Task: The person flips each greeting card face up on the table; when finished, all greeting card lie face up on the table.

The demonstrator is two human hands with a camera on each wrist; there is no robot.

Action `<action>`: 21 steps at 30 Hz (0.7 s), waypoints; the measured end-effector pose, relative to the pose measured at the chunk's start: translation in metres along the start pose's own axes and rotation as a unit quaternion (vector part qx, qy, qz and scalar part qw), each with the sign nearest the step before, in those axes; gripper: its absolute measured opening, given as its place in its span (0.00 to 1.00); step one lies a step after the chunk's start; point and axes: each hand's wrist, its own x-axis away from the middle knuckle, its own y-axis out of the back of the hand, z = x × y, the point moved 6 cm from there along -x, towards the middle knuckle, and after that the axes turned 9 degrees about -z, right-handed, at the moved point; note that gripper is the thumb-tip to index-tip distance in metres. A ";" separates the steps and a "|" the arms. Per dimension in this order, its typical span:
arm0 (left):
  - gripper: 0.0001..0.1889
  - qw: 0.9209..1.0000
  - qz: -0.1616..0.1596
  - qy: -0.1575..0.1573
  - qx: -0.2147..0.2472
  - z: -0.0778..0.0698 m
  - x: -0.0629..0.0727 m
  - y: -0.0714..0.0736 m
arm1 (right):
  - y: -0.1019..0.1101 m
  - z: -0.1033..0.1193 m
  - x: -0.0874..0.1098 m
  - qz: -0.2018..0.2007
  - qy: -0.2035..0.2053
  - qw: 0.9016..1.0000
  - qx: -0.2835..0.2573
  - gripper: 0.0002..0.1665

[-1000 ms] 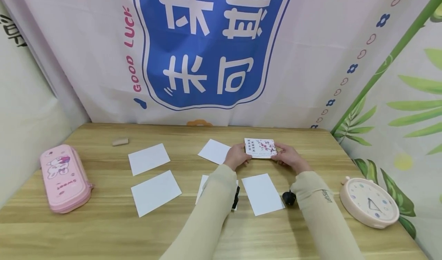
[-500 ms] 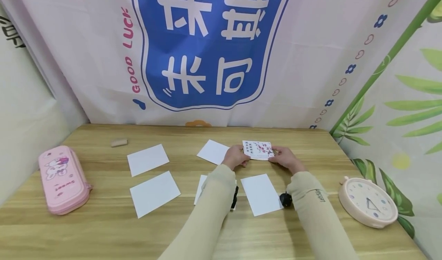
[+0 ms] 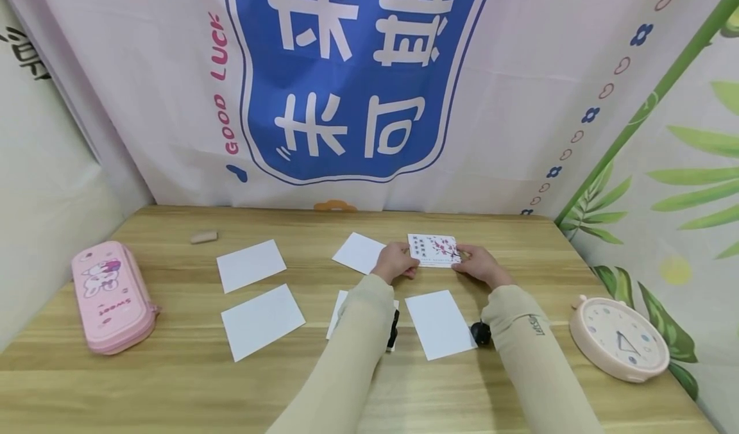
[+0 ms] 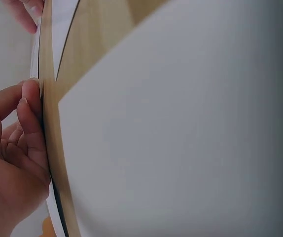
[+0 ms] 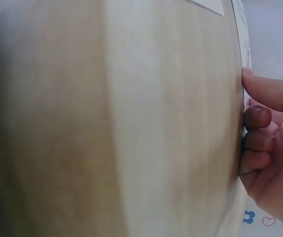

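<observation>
A white card (image 3: 433, 249) printed with dark characters and a pink blossom branch is at the back right of the wooden table in the head view. My left hand (image 3: 395, 261) pinches its left edge, and my right hand (image 3: 480, 265) pinches the right edge. In the left wrist view, the thumb and forefinger of the left hand (image 4: 18, 148) meet at the card's edge. The right wrist view has the right hand (image 5: 274, 133) with its thumb on the card's face and the other fingers curled below.
Plain white cards lie left (image 3: 251, 265), front left (image 3: 263, 322), back middle (image 3: 356, 252) and front right (image 3: 441, 325); another (image 3: 335, 315) is partly under the left sleeve. A pink pencil case (image 3: 113, 299), a small tan stick (image 3: 204, 237) and a round clock (image 3: 620, 338) sit further out.
The printed card has come slightly down and toward me, with both hands still at its edges. My right hand and forearm have shifted a little left.
</observation>
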 end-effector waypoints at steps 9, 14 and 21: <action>0.32 0.999 0.017 0.016 0.044 -0.002 0.004 0.001 | 0.000 -0.003 0.001 0.034 -0.057 0.991 -0.115 0.37; 0.32 0.997 0.040 0.003 0.070 -0.013 0.007 0.002 | 0.006 0.008 0.002 0.034 -0.060 0.987 -0.142 0.38; 0.31 0.996 0.025 -0.042 0.079 -0.038 0.005 0.026 | 0.012 0.044 0.001 0.031 -0.025 0.980 -0.193 0.36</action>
